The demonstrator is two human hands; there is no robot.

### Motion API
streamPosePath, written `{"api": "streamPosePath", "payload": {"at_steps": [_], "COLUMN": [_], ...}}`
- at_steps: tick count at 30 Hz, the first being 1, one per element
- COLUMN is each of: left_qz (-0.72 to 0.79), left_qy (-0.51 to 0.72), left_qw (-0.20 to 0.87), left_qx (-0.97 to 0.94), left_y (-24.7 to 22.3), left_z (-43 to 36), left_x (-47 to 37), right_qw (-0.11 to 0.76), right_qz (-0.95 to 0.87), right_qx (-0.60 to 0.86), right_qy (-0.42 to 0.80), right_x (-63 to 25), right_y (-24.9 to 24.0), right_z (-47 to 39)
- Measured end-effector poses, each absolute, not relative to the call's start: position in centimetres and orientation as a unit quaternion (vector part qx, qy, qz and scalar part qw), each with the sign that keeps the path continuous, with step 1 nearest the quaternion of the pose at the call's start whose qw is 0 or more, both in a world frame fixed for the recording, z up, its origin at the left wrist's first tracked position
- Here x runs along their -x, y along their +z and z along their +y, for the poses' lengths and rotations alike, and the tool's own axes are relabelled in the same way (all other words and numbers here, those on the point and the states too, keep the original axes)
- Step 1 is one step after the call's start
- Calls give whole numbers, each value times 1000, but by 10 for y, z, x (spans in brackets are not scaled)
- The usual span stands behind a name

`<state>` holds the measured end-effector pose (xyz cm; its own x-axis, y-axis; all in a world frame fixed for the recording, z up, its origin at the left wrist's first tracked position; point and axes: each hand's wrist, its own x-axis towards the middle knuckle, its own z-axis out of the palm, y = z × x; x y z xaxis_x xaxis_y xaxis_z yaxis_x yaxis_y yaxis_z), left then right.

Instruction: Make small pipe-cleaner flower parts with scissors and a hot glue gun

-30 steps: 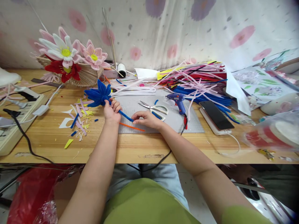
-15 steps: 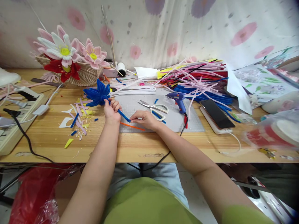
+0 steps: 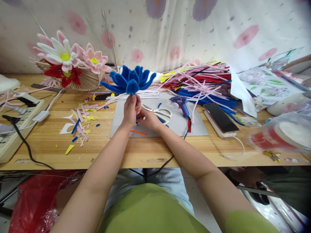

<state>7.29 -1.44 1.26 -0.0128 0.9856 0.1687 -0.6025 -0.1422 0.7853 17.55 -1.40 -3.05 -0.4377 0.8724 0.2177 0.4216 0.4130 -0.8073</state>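
Above the grey mat (image 3: 194, 127): blue flower (image 3: 132, 83), swung rightward & upright vs. a moment ago, its stem (image 3: 136, 117) now between both hands. L hand (image 3: 131, 111) grips stem high up; R hand (image 3: 148, 119) lower, fingertips hidden, hold can't be told. Wood table (image 3: 55, 145) w/ scraps (image 3: 81, 115), scissors (image 3: 165, 112), glue gun (image 3: 181, 103); floral curtain (image 3: 194, 42) behind.

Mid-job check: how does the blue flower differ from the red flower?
The blue flower is held up in the left hand; the red flower sits against the woven basket. The blue flower is seen side-on, petals spreading upward; the red flower faces outward. The red flower shows a yellow centre; the blue flower shows none. Both have several fuzzy petals.
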Motion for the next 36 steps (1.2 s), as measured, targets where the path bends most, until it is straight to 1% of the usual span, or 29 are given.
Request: {"api": "streamPosePath", "payload": {"at_steps": [5, 12, 18, 27, 32, 36], "left_qz": [288, 274, 268, 281, 275, 282], "left_qy": [655, 671, 692, 677, 684, 698], "left_qw": [619, 590, 585, 606, 596, 589], "left_qx": [-324, -356, -328, -308, -318, -293], "left_y": [7, 2, 4, 6, 6, 8], "left_z": [-17, -18, -18, -17, -18, -14], "left_x": [-76, -79, -83, -83, -85, -76], "right_qw": [301, 293, 292, 281, 283, 316], "right_qz": [-803, -812, -829, -837, -834, -812], "right_qx": [417, 415, 411, 386, 386, 359], "right_qy": [300, 286, 242, 266, 273, 335], "right_x": [-178, -177, -180, -185, -183, -188], "right_y": [-31, -36, -40, -44, -45, -45], "right_z": [-18, -20, -19, -16, -16, -15]}}
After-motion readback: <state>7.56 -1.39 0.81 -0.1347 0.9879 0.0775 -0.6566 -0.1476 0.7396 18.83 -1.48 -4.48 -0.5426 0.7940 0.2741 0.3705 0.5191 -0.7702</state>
